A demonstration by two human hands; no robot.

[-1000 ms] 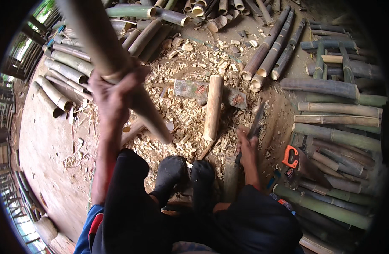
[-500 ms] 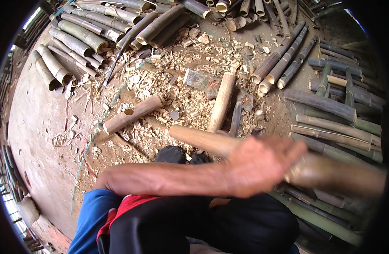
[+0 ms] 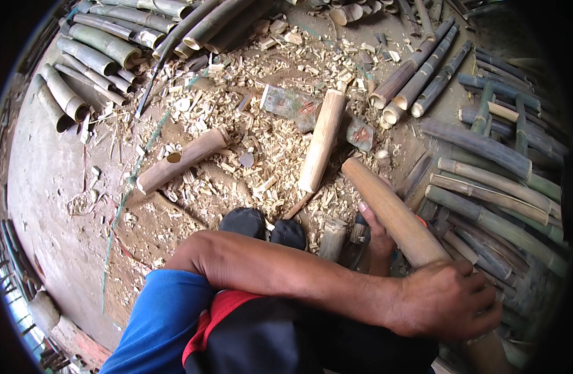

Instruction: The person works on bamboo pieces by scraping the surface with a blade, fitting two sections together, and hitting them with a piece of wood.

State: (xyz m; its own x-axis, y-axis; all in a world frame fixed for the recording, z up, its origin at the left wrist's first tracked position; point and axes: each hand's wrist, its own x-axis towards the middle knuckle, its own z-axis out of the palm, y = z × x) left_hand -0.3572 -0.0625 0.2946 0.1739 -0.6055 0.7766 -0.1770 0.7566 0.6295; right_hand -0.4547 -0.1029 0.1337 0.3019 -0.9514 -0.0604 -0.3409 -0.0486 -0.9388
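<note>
Pole [image 3: 393,210]: slanted, right of the block [image 3: 324,140]; its upper end sits near the block's lower right edge, a narrow gap between; left hand [image 3: 448,299]: lower right of the block, fingers clamped around the pole; right hand [image 3: 379,238]: below the block, partly behind the pole, finger state cannot be told; tube [image 3: 193,154]: left of the block; floor [image 3: 49,187]: broad expanse farther left; bamboo [image 3: 480,212]: right of the block, bounding that side.
</note>
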